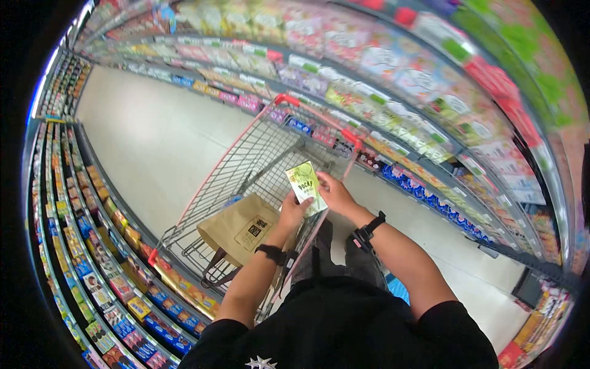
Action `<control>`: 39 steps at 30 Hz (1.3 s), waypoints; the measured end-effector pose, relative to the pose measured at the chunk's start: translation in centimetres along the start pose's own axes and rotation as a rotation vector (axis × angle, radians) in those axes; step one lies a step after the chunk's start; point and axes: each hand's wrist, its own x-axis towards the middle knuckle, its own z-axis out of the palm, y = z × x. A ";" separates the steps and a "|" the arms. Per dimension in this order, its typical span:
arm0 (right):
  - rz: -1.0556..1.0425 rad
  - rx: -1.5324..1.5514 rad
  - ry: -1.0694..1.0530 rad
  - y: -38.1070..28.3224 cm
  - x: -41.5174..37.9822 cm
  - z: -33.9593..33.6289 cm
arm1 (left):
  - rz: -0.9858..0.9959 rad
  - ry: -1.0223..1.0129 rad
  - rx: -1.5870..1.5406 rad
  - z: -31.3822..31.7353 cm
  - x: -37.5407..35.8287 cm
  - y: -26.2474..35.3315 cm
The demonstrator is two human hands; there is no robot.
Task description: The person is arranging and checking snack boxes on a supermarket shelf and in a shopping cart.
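Note:
A pale green and white Pocky box (303, 182) is held up over the near end of a shopping cart (212, 178). My left hand (295, 209) grips the box at its lower left, the thumb lying across its front. At the box's right edge, my right hand (335, 194) has its fingers curled against the side. Below and left of the box, a brown paper bag (236, 229) with a printed square code and dark handles rests inside the cart.
Long shelves of packaged snacks (393, 74) run along the right side. Another shelf of boxed goods (117, 264) curves along the left. Pale floor (147, 123) stretches between them. The cart has red corner pieces and handle parts.

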 end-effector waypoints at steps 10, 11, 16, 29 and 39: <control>-0.028 0.421 0.034 -0.3 -22.8 -23.3 | 0.107 -0.590 0.111 17.4 -13.5 10.8; -0.026 0.410 0.071 0.5 -24.9 -25.0 | 0.117 -0.650 0.202 19.5 -14.3 10.2; -0.016 0.605 0.265 3.5 -34.2 -31.4 | 0.255 -0.892 0.428 28.4 -17.9 12.1; 0.066 0.761 0.416 5.8 -39.4 -36.9 | -0.152 -0.875 0.113 37.9 -17.3 17.7; 0.082 0.769 0.483 4.9 -33.9 -36.8 | -0.222 -0.875 -0.046 38.0 -10.9 19.2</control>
